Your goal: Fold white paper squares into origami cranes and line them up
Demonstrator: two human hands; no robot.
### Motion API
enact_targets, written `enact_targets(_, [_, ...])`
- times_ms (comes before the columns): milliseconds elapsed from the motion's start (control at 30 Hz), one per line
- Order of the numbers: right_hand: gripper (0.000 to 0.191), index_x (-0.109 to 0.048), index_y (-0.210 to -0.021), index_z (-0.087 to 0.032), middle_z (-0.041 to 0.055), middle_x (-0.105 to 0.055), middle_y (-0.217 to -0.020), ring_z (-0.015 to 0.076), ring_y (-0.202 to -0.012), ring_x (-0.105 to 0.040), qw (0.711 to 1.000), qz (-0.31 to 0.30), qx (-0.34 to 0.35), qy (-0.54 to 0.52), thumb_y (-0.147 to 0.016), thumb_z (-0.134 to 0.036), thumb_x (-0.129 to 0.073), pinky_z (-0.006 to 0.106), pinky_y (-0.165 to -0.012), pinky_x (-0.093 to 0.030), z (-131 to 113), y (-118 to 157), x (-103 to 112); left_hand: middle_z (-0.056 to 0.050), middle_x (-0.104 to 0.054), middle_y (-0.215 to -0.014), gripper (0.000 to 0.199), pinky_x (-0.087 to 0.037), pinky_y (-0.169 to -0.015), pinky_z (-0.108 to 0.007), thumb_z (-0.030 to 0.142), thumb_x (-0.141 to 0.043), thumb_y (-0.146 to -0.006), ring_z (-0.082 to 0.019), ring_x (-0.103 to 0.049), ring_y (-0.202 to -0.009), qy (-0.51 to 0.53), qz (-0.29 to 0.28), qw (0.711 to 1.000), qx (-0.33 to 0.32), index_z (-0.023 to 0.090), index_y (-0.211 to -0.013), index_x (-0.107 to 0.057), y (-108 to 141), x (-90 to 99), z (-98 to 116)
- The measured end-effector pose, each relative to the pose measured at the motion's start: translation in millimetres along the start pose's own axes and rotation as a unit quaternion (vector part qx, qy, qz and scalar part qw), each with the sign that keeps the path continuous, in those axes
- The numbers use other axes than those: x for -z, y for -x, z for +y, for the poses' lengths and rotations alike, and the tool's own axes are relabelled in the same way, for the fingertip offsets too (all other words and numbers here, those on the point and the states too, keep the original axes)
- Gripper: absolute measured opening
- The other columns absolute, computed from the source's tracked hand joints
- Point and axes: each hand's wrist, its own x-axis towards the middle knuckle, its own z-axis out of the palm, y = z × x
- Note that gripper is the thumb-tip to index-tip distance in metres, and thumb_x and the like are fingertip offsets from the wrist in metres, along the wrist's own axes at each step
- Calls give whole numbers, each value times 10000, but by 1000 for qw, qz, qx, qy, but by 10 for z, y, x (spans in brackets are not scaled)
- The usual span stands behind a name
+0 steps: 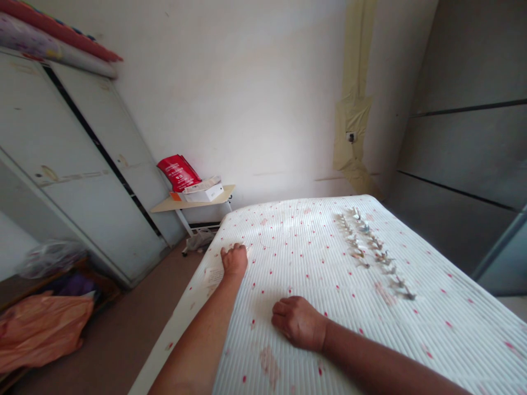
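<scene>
Curling over the mattress [288, 274], left hand [234, 259] and right hand [297, 322] hide whether they grasp anything.

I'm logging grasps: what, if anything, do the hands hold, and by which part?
It cannot be told: the left hand and right hand are both curled, hiding anything that might be inside.

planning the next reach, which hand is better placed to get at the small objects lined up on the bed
The right hand, probably: it is closer to the small objects, while the left hand is farther off, toward the left edge of the bed.
</scene>
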Motion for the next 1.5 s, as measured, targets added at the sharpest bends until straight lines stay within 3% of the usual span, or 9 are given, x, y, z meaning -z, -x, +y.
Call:
enact_targets(333, [221,-525,-668,-162,16,-553,-701,113,-591,-427,1000,2,-4,-8,-860,-209,-427,259,-548,-302,-1,-2,-6,-102,-626,-989,314,-243,-945,-406,166,-319,-850,-200,-597,-841,36,26,999,4,156,-931,-622,1,-67,-37])
enact_targets(667, [244,-533,-661,-156,21,-553,-690,112,-591,-434,1000,2,-9,-16,-867,-209,-414,258,-550,-305,-4,-2,-2,-8,-624,-1072,212,-201,-987,-391,307,-415,-846,-168,-552,-923,75,35,996,17,250,-890,-615,71,-79,-113])
enact_targets(867, [232,-531,-667,-158,22,-543,-687,116,-586,-422,1000,4,-6,-13,-864,-204,-417,259,-559,-305,-2,2,-10,-27,-571,-1180,246,-139,-1019,-436,272,-389,-852,-191,-516,-1023,98,62,993,-6,247,-883,-631,99,-125,-144])
enact_targets(1100, [221,-518,-665,-162,18,-540,-691,118,-593,-422,1000,2,-5,-15,-859,-204,-422,261,-552,-290,-7,0,-2,-38,-521,-1240,251,-228,-989,-405,245,-352,-866,-176,-487,-1082,120,65,990,-26,231,-925,-596,78,-148,-163])
enact_targets(1300, [249,-513,-655,-164,15,-541,-684,114,-589,-416,1000,3,-11,-14,-873,-206,-398,260,-552,-284,-8,-1,-18,-32,-488,-1272,248,-217,-987,-468,279,-328,-882,-181,-502,-1063,146,43,988,-12,247,-915,-571,78,-132,-156])
enact_targets(1433, [248,-522,-663,-161,17,-546,-694,114,-592,-422,1000,0,-10,-18,-874,-211,-400,262,-553,-295,-3,-1,-22,-36,-481,-1280,247,-202,-994,-481,261,-342,-870,-187,-464,-1123,223,74,972,7,242,-893,-588,82,-149,-159])
enact_targets(1500, [261,-528,-665,-157,23,-549,-699,115,-598,-428,1000,-2,-9,-21,-880,-214,-391,261,-560,-303,-2,-1,-21,-50,-547,-1198,216,-223,-991,-451,247,-393,-839,-194,-476,-1107,309,112,944,23,224,-858,-606,68,-153,-166])
